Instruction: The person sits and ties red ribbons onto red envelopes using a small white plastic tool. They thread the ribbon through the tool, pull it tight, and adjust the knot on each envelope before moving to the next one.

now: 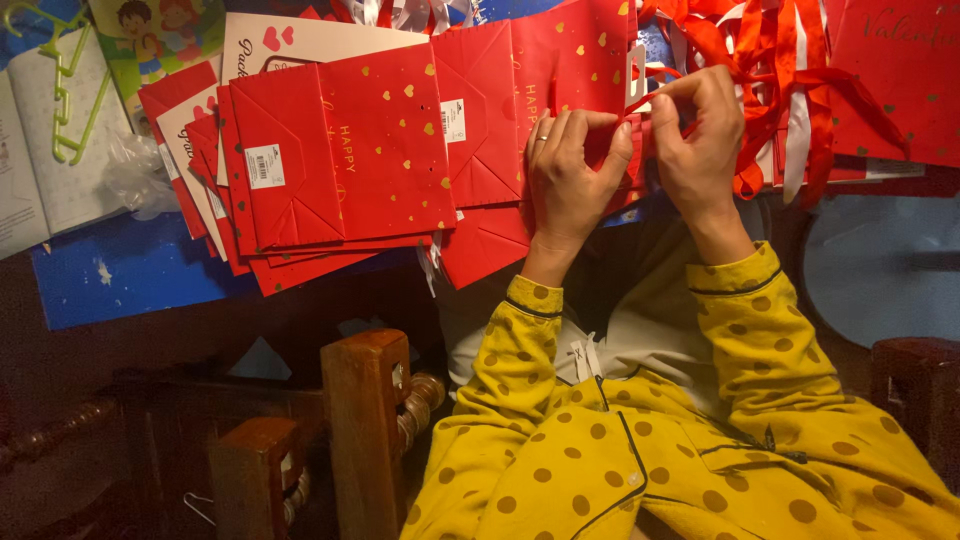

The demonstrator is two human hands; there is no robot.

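Top edge chops off the ribbons (770,60) and the far bags (560,50); the fingertips (690,100) cover where the ribbon's pinched.

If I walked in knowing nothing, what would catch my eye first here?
Probably the fanned stack of flat red paper gift bags with gold hearts left of centre. Next, the left hand and right hand, in yellow polka-dot sleeves, pinching an orange-red ribbon at one bag's top edge. A carved wooden chair back stands below.
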